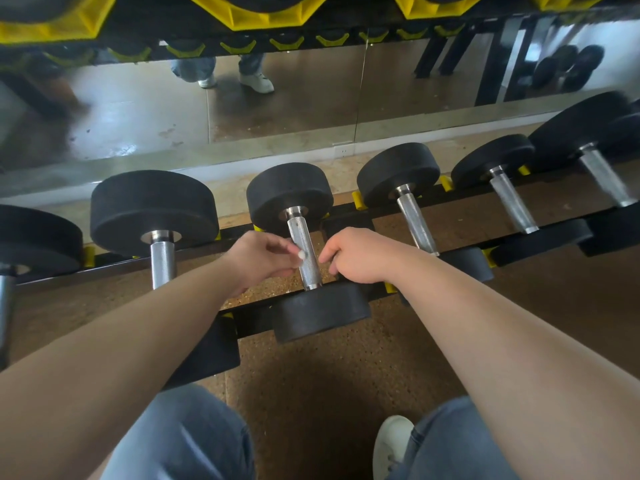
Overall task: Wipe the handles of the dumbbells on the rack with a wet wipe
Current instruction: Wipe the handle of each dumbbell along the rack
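Observation:
A row of black dumbbells with knurled steel handles lies across the low rack (349,221). The middle dumbbell's handle (304,247) runs between my two hands. My left hand (261,259) sits at the handle's left side, fingers pinched on a small white wad of wet wipe (302,254) that touches the steel. My right hand (356,256) is at the handle's right side, fingers curled down beside it, and I cannot tell whether it holds anything. The near weight (320,311) of this dumbbell lies just below both hands.
Neighbouring dumbbells flank it: one handle to the left (162,259), others to the right (417,225), (514,202). A mirror (277,105) stands behind the rack along the floor. An upper shelf with yellow cradles (263,15) hangs overhead. My knees and a white shoe (393,445) are below.

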Available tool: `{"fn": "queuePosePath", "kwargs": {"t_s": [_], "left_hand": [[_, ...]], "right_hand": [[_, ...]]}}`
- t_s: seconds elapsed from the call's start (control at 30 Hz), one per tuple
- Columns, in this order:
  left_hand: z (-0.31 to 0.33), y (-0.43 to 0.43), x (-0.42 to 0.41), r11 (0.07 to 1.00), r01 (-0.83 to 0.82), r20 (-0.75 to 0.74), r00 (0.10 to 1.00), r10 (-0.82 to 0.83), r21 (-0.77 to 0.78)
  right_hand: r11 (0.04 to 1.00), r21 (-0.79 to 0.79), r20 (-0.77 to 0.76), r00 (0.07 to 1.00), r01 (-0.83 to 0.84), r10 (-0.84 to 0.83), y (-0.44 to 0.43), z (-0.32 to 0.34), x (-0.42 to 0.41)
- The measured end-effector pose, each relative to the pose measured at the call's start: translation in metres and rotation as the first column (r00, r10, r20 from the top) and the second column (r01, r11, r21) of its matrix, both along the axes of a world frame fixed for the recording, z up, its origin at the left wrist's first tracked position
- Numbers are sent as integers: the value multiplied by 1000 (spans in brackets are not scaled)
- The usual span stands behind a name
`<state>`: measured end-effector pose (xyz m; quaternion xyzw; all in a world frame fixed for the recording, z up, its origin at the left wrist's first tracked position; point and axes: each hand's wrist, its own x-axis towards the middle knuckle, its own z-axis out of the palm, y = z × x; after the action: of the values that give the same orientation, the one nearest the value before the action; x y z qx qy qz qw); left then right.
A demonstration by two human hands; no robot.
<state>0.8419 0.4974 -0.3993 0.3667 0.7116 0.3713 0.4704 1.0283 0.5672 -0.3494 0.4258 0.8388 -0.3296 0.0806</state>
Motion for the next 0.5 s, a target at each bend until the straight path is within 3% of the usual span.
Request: {"fn": "queuePosePath", "kwargs": {"t_s": [0.07, 0.13, 0.23, 0.43, 0.5], "left_hand": [[0, -4, 5, 998, 69, -138, 988, -67, 10], [1, -3, 9, 997, 34, -260, 965, -17, 63], [5, 6, 10, 981, -87, -347, 927, 143, 171], [1, 17, 21, 929, -90, -503, 820, 273, 358], [-1, 16, 22, 937, -23, -579, 781, 235, 349]], "right_hand": [[1000, 4, 4, 1000, -11, 10, -1, -1, -1], [1000, 3, -15, 1000, -3, 3, 0, -1, -2], [1000, -8, -64, 998, 22, -22, 0, 1, -5], [997, 29, -155, 986, 67, -62, 0, 3, -11], [997, 42, -155, 986, 67, -59, -1, 2, -14]]}}
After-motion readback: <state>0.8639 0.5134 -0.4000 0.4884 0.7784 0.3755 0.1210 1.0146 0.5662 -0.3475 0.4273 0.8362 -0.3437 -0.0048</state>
